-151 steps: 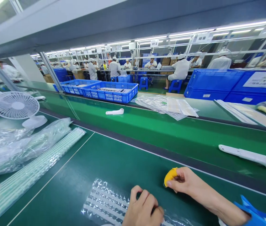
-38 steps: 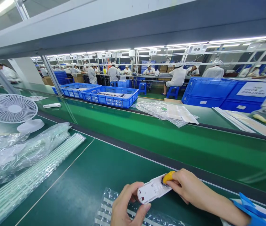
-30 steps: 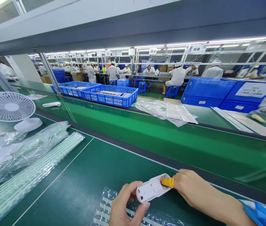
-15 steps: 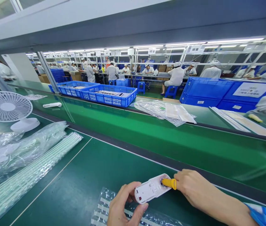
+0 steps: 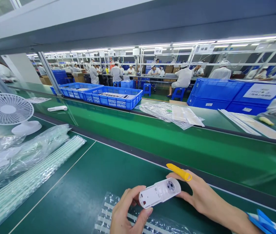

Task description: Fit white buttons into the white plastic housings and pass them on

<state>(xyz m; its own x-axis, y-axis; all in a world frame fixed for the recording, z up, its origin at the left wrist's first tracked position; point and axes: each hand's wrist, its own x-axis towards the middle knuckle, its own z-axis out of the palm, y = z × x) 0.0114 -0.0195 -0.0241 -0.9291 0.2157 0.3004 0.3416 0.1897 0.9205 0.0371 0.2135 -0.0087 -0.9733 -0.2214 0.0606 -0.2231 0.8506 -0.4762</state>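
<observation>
A long white plastic housing [image 5: 161, 191] with rounded ends is held tilted above the bench, its hollow side facing me. A dark round part sits inside its right end. My left hand [image 5: 129, 211] is closed on the left end, between thumb and fingers. At the right end, my right hand [image 5: 196, 191] touches the housing with its thumb and a finger. Its index finger wears what looks like a yellow finger cot [image 5: 179, 171] and is lifted off the housing. Beneath both hands lies a clear plastic sheet with pale strips [image 5: 107, 213].
On the left are a white fan [image 5: 8, 110], plastic bags [image 5: 30, 152] and long pale strips [image 5: 37, 182]. A green belt [image 5: 152, 133] crosses beyond the bench. Past it stand blue baskets [image 5: 120, 104], blue crates [image 5: 211, 94] and a white handle-like part [image 5: 57, 108]. Several people work farther back.
My right index finger has come out of the housing's right end and risen, uncovering the dark round part. My right thumb and another finger now grip that end. My left hand keeps its hold.
</observation>
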